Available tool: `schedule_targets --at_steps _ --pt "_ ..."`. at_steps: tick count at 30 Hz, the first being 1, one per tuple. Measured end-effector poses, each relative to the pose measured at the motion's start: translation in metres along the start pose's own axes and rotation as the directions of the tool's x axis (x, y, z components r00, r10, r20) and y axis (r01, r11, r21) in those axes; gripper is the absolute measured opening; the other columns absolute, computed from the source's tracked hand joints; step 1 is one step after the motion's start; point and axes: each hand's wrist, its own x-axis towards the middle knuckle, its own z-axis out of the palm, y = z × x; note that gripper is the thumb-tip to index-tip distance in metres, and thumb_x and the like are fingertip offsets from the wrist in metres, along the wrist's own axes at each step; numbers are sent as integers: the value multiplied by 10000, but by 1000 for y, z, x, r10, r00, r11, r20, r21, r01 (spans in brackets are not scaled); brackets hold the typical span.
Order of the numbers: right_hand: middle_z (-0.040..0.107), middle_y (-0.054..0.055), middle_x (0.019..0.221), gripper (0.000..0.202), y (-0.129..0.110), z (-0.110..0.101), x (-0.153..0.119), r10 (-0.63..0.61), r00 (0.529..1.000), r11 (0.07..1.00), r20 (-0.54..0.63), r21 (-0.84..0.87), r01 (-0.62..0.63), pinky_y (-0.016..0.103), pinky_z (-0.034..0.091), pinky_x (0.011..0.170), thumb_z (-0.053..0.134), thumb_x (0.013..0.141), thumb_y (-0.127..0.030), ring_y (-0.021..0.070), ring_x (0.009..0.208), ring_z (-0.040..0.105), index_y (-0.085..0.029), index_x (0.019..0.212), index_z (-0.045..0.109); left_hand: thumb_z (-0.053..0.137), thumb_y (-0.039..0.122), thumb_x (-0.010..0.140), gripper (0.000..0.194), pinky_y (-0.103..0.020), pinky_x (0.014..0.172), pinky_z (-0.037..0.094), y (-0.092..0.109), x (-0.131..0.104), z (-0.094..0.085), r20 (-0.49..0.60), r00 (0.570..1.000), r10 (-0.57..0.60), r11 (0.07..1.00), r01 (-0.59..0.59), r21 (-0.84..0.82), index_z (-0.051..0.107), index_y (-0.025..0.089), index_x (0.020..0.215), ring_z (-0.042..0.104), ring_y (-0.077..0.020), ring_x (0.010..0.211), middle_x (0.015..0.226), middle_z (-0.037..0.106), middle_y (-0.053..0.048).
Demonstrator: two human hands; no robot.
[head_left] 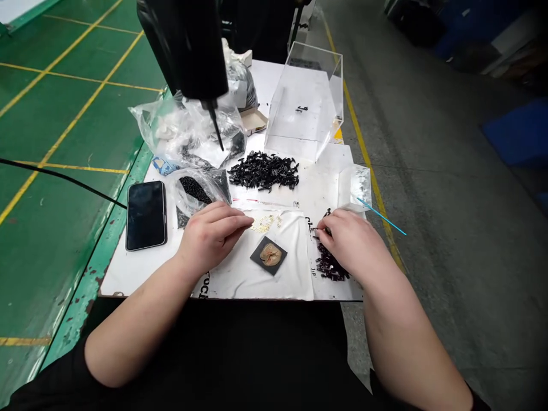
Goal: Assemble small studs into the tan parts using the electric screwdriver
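Observation:
My left hand (214, 229) is over the white cloth (295, 279), its fingertips pinched together beside several tiny gold-coloured rings (263, 224). Whatever those fingers hold, if anything, is too small to make out. My right hand (349, 237) rests at a pile of small black parts (329, 265) on the table's right side. Its thumb and fingers close on a small black part (315, 229) that sticks out to the left. Between my hands, on the cloth, lies a dark square pad (256, 258) with a brownish lump (271, 254) on it.
A black electric screwdriver (192, 51) hangs above, bit down. Behind are a larger heap of black parts (265, 171), a clear acrylic box (303, 103) and plastic bags (192, 134). A phone (146, 216) lies left. A blue stick (381, 216) juts past the right edge.

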Motion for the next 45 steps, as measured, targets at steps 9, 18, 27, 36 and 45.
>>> schedule_targets --at_steps 9,18,27,36,45 --pt "714 59 1013 206 -53 16 -33 -504 849 835 -158 164 526 369 470 864 566 1133 -216 214 956 633 -216 1139 772 603 144 1013 252 -256 669 524 15 6 -7 458 888 31 951 115 -288 826 215 1105 714 -146 749 875 770 -28" --pt "740 59 1021 209 -61 28 -26 -412 881 854 -232 239 462 331 516 898 597 1130 -241 199 960 674 -233 1131 806 610 134 945 337 -294 642 448 18 4 -5 572 813 112 971 33 -237 876 266 1104 675 -160 738 875 742 -26" --pt "777 60 1076 172 -49 21 -44 -294 849 782 -439 401 478 350 605 887 670 1086 -214 203 972 736 -254 1195 797 638 178 970 342 -302 679 483 20 0 2 629 770 103 984 15 -179 872 288 1192 697 -184 781 853 729 -32" --pt "744 83 973 268 81 32 -53 647 158 744 -746 663 78 414 532 731 672 1061 -314 216 776 689 -257 1275 824 583 208 1069 312 -286 740 582 17 5 -5 494 867 58 920 146 -364 849 250 1226 752 -185 844 945 788 -75" --pt "816 70 992 570 99 81 -44 741 561 416 -369 908 48 419 652 924 953 771 -484 193 888 754 -189 1243 832 754 195 1053 162 -268 821 643 12 13 -6 275 961 -4 930 105 -351 853 260 1165 792 -172 911 1025 845 -57"
